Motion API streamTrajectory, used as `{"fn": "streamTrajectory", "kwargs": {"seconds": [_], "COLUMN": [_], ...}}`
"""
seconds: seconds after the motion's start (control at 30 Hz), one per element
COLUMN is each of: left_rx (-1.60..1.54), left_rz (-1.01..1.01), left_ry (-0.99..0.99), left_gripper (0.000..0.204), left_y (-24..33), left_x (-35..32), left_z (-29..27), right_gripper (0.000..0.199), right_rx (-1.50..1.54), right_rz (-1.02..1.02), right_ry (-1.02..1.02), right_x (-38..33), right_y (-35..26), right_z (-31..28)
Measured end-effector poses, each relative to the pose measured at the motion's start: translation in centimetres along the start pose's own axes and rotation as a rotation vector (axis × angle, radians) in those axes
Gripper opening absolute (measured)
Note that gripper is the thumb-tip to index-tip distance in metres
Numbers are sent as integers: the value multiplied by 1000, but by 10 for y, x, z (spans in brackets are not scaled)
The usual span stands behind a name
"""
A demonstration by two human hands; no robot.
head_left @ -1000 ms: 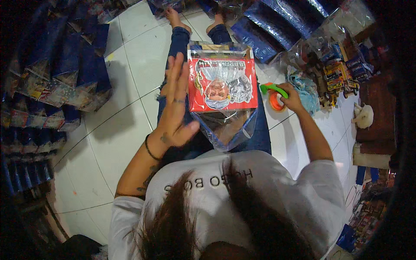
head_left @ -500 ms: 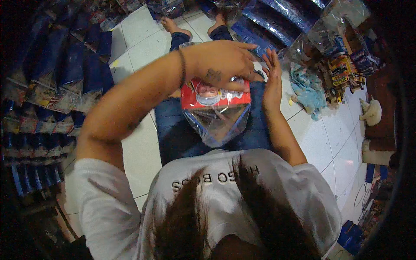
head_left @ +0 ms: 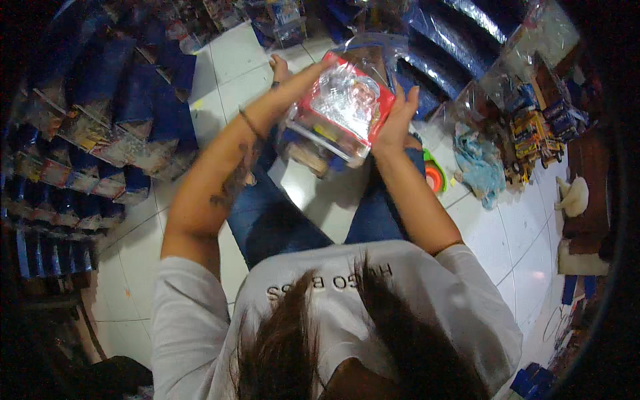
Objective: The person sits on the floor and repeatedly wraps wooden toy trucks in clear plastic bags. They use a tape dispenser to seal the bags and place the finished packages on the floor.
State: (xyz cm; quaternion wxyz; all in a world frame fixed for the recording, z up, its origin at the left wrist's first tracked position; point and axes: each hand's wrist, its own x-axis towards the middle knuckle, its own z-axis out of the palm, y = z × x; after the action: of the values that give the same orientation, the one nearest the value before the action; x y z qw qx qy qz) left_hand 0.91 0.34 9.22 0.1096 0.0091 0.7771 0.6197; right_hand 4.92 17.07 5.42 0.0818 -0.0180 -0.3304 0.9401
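Between my two hands, a clear-plastic-wrapped package [head_left: 350,100] with a red printed card face is held tilted above the floor, out past my knees. My left hand [head_left: 319,70] grips its upper left edge, the fingers partly hidden by the package. Against its right side presses my right hand [head_left: 397,123], with fingertips pointing up past the edge. Loose clear plastic sticks out at the package's far end, and glare washes out part of its face.
Rows of blue packages [head_left: 140,97] stand on the left. More shiny blue packs [head_left: 440,47] lie at the far right. Near my right leg sits an orange ring in a green frame [head_left: 435,177]. A crumpled light-blue plastic bag [head_left: 479,163] and small boxes [head_left: 530,127] are farther right.
The package has moved away from my lap, forward and up, and turned. My left hand has gone from lying across its top to its left edge; my right hand now touches its right side.
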Motion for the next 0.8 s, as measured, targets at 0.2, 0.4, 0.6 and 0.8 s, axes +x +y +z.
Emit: {"fn": "streamTrajectory", "kwargs": {"seconds": [0.2, 0.4, 0.6, 0.8], "left_rx": [-605, -439, 91, 1026], "left_rz": [-78, 195, 456, 722], "left_ry": [-233, 12, 226, 185], "left_gripper": [71, 101, 97, 121], "left_y": [-28, -60, -43, -10], "left_x": [-85, -89, -90, -98], "left_z": [19, 40, 33, 21], "right_gripper": [73, 75, 52, 52], "right_rx": [-308, -1564, -1351, -1324], "right_rz": [290, -1072, -244, -698], "right_ry": [-370, -284, -586, -513], "right_x": [6, 21, 18, 19], "right_y": [-48, -49, -84, -101], "right_z": [-1, 17, 97, 67]}}
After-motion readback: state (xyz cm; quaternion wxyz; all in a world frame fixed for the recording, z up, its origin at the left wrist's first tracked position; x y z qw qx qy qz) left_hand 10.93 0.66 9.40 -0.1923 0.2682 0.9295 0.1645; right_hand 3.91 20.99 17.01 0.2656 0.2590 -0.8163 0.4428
